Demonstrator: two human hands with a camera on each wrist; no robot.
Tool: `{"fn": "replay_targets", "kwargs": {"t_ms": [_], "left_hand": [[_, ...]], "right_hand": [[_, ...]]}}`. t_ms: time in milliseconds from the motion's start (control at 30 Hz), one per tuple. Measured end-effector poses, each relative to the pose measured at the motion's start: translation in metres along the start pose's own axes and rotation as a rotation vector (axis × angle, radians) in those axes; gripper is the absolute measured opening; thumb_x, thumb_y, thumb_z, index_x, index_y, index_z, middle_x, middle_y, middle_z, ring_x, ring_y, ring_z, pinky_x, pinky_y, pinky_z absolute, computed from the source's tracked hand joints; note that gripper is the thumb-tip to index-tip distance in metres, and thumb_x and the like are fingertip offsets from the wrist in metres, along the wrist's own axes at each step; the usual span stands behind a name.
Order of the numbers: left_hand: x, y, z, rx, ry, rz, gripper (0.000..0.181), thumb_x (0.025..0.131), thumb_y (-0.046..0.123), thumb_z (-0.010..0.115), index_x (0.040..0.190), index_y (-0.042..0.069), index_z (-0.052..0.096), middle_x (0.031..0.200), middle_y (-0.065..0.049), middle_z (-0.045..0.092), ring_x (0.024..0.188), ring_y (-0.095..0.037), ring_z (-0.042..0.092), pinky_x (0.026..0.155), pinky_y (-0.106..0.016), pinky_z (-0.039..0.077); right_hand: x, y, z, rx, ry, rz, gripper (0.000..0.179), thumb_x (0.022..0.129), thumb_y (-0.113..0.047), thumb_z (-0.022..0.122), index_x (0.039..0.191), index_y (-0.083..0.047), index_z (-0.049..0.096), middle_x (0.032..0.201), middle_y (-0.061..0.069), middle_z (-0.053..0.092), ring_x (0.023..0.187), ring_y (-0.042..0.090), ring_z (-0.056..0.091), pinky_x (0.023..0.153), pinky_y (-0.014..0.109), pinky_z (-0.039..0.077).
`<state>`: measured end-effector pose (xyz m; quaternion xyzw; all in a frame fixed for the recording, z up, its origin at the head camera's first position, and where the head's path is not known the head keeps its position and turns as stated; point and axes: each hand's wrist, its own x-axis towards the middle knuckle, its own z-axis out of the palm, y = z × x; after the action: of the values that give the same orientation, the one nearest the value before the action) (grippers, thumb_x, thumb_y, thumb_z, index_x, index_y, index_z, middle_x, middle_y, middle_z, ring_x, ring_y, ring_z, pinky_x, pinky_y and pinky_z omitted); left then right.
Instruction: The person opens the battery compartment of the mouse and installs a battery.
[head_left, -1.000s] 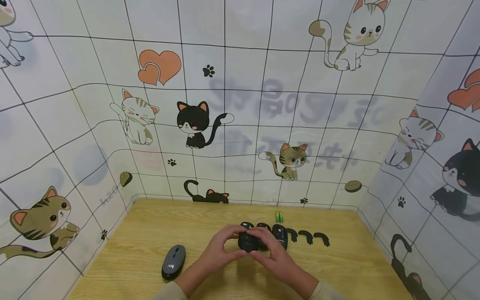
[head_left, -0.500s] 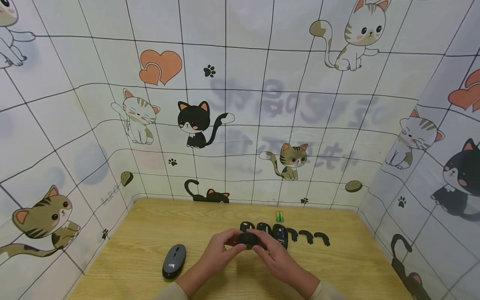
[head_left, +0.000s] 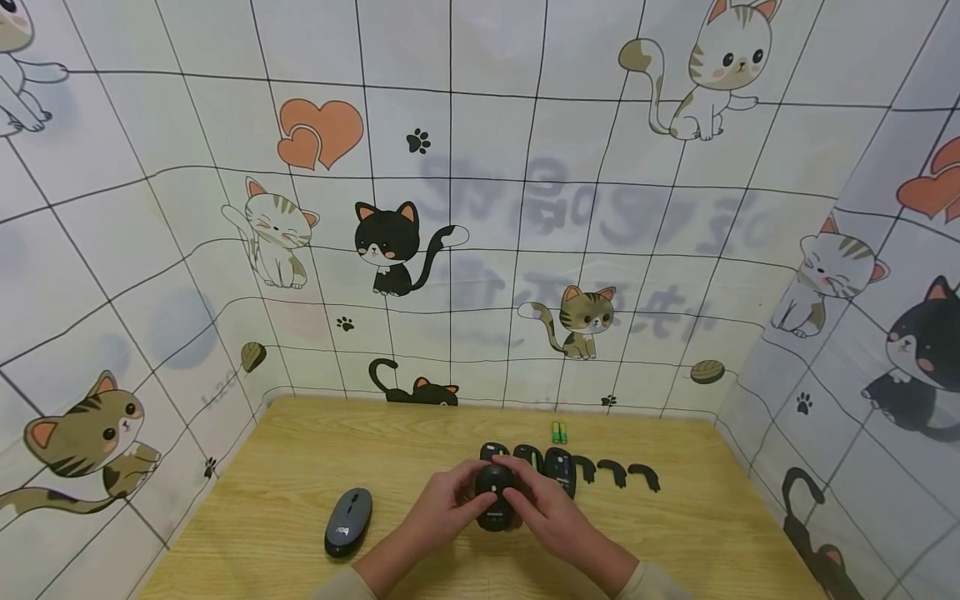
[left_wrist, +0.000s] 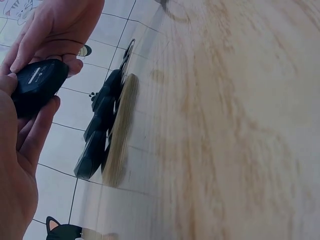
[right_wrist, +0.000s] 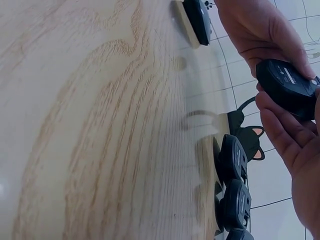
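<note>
Between both hands is a black computer mouse (head_left: 494, 520), its labelled underside facing the head camera. My left hand (head_left: 444, 502) grips it from the left, and my right hand (head_left: 551, 505) holds the opposite side. Both thumbs press on the underside near the middle. In the left wrist view, a white label line shows on the mouse (left_wrist: 41, 82); in the right wrist view, fingers wrap beneath the mouse (right_wrist: 287, 87). Part of its far side is hidden by fingers.
Behind the hands, several black mice lie in a row, including a rightmost mouse (head_left: 560, 472). Curved black covers (head_left: 643, 477) sit to their right. Two green batteries (head_left: 558, 432) lie farther back. A grey mouse (head_left: 348, 522) rests at left on the wooden table (head_left: 255, 500).
The held mouse has been tilted from an end-on pose, so its underside now faces the head camera. Both thumbs have come onto that underside. Other things have stayed put.
</note>
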<state>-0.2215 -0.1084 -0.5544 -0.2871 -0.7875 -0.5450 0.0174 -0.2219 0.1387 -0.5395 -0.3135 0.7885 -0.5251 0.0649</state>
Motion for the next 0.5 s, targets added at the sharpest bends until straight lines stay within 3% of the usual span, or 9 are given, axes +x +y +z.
{"fn": "replay_targets", "kwargs": {"t_ms": [300,500], "left_hand": [[-0.0013,0.0016,0.0019,-0.037,0.023,0.010,0.037,0.111,0.024,0.072,0.147,0.017,0.064,0.114,-0.007,0.075,0.081,-0.008,0.073,0.070,-0.028,0.064],[-0.0030,0.0018,0.0038,-0.159,0.035,-0.077,0.041,0.109,0.017,0.074,0.149,0.018,0.064,0.124,-0.012,0.067,0.085,-0.014,0.077,0.072,-0.029,0.066]], "right_hand": [[-0.0009,-0.0015,0.0007,0.067,0.010,0.038,0.049,0.117,-0.025,0.059,0.165,-0.029,0.047,0.144,0.017,0.062,0.088,0.022,0.079,0.069,0.042,0.068],[-0.0016,-0.0012,0.0017,0.189,-0.002,0.068,0.054,0.114,-0.019,0.066,0.164,-0.024,0.048,0.141,0.022,0.058,0.080,0.027,0.079,0.068,0.048,0.068]]}}
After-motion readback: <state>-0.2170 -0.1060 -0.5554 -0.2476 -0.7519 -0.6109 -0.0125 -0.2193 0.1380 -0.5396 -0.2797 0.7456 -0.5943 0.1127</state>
